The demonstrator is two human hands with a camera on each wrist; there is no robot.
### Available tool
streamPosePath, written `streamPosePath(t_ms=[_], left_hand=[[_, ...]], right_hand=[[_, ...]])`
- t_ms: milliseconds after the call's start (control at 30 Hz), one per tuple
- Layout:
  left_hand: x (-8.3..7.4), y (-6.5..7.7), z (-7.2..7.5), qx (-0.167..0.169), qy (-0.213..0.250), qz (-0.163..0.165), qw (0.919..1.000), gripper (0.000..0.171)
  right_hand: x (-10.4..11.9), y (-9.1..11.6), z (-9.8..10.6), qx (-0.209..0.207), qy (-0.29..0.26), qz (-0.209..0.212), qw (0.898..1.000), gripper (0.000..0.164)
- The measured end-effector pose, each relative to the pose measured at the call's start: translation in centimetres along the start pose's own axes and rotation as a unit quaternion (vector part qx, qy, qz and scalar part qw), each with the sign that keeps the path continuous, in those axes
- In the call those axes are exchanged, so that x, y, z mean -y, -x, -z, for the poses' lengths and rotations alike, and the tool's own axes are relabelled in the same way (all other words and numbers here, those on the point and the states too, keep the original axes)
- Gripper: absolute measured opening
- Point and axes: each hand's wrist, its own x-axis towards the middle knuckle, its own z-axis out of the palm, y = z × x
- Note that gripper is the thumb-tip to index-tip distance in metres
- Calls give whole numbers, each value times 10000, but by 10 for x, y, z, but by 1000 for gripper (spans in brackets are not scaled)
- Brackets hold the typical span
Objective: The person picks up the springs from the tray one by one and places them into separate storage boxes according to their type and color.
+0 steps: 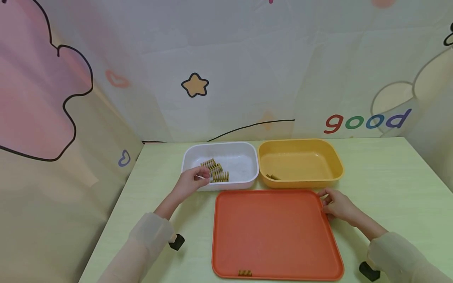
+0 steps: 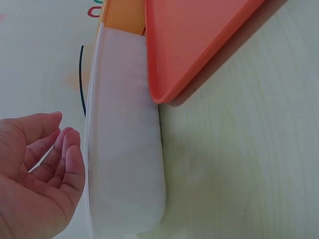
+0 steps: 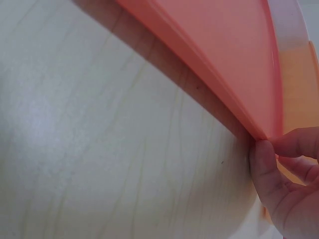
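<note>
My left hand hovers at the front rim of the white bin, its fingers loosely bent. In the left wrist view the thumb and fingers stand apart with nothing between them. Several brass-coloured springs lie in the bin's left half, partly behind the hand. At the far right corner of the orange tray, my right hand pinches the rim between thumb and fingers, as the right wrist view shows. A single spring lies along the tray's near edge.
A yellow bin stands right of the white one, with small dark brass-coloured pieces at its front left. Both bins sit behind the tray on a pale green table. A printed cloth hangs behind.
</note>
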Motion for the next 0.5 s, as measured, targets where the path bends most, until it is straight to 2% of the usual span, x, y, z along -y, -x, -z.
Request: streamPosePath(t_ms=[167, 333, 500], left_hand=[[-1, 6, -3, 164, 160, 124, 9997, 29], [2, 11, -6, 182, 257, 192, 9993, 29], [4, 16, -8, 246, 190, 93, 9995, 27]], right_hand=[[1, 0, 0, 31, -58, -35, 10000, 39], [-1, -1, 1, 30, -49, -42, 10000, 38], [-2, -1, 1, 42, -34, -61, 10000, 38]])
